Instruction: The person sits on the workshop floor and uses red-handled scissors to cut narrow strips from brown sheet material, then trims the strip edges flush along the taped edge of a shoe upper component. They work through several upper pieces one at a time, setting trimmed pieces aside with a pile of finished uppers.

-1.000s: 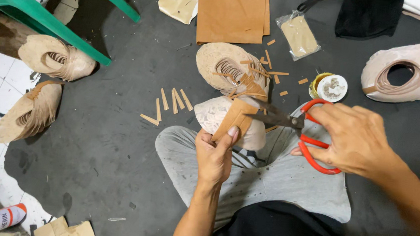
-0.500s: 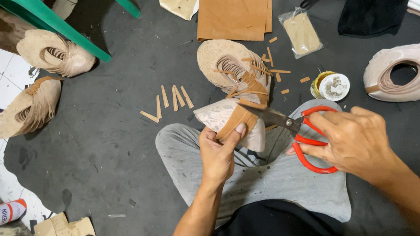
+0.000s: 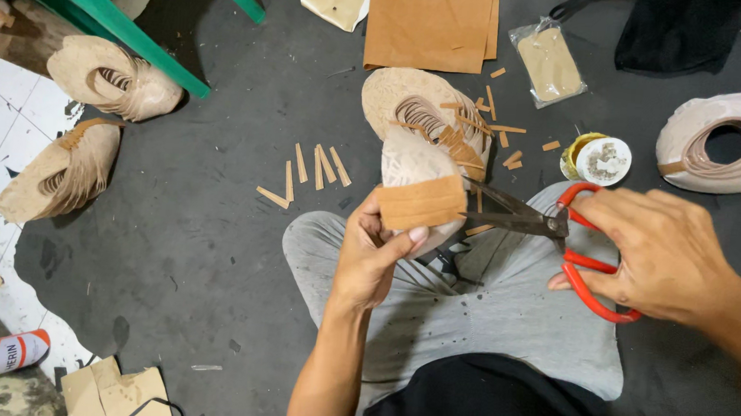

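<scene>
My left hand (image 3: 373, 253) pinches a small tan leather piece (image 3: 421, 203), held flat over my knee. My right hand (image 3: 659, 250) grips red-handled scissors (image 3: 560, 234), fingers through the loops. The dark blades point left and meet the right edge of the leather piece. Under the piece lies a pale shoe form (image 3: 417, 163) on my leg, and just beyond it a second shoe form (image 3: 425, 112) with tan strips fixed over its opening.
Cut tan strips (image 3: 317, 168) lie scattered on the dark floor. A brown leather sheet (image 3: 431, 21) lies at the top, a glue tin (image 3: 597, 159) and a pale shoe last (image 3: 727, 142) at right. Two strip-covered forms (image 3: 105, 81) and green chair legs (image 3: 123, 21) are at left.
The left hand has turned the leather piece flatter and raised it slightly. The scissors have closed in on its right edge.
</scene>
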